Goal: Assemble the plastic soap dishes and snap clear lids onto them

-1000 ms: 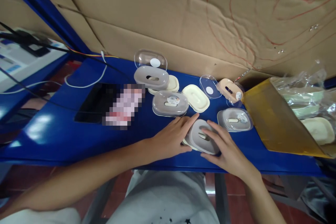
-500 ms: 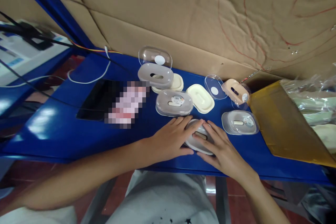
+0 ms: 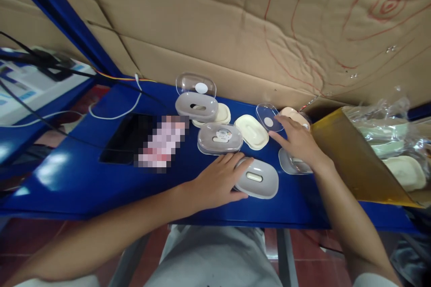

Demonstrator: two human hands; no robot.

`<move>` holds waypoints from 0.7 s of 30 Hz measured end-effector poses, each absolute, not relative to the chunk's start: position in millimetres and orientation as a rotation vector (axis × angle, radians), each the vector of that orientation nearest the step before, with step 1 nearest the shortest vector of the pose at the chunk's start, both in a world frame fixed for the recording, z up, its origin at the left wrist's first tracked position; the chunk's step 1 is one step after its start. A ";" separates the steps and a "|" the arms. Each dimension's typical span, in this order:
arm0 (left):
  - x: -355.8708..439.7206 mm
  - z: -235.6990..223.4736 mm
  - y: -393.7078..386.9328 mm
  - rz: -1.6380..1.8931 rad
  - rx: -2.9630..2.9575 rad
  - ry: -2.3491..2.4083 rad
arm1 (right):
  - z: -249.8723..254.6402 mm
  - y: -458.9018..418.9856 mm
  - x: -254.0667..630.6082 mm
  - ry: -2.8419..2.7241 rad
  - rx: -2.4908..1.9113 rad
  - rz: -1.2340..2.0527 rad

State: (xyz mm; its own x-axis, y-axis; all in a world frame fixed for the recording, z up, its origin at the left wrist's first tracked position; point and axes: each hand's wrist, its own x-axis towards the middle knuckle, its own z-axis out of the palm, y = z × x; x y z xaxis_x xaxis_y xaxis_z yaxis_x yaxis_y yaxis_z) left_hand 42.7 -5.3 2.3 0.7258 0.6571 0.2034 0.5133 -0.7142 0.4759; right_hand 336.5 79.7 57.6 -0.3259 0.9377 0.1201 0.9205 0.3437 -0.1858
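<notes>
My left hand (image 3: 218, 180) holds the left end of a grey oval soap dish (image 3: 266, 184), thumb at the near side and fingers over the far rim. A cream piece shows through the dish's central slot. My right hand (image 3: 299, 143) is open, reaching over the back right beside a clear oval lid (image 3: 269, 112) with a round white sticker. Partly behind that hand is a peach dish (image 3: 291, 115). Below it lies a grey dish with a clear cover (image 3: 288, 163), partly hidden by the hand and wrist.
Behind my left hand sit a covered grey dish with a label (image 3: 208, 139), a cream tray (image 3: 252, 131), another grey dish (image 3: 185, 106) and a clear lid (image 3: 185, 81). A black tablet (image 3: 124, 134) lies left. A box (image 3: 340, 157) with plastic-wrapped pieces stands right.
My right hand has left the near grey soap dish and moved right and away, towards the clear lid and peach dish. My left hand has stayed on the grey soap dish.
</notes>
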 end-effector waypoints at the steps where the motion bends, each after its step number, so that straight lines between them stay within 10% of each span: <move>1: 42.6 2.5 -5.2 0.505 2.538 0.903 | 53.4 94.0 336.7 -2.365 -1.794 0.082; 21: 43.5 5.4 -5.3 0.438 2.609 0.937 | 47.0 159.4 334.9 -2.467 -2.011 0.264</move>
State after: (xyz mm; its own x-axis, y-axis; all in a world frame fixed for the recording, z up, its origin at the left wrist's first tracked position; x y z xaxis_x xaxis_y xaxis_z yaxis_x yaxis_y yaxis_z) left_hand 43.5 -5.3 5.4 0.7358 0.6547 0.1727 0.5522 -0.7278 0.4067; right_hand 334.9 159.4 47.0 -0.2061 0.9678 -0.1443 0.9764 0.1938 -0.0950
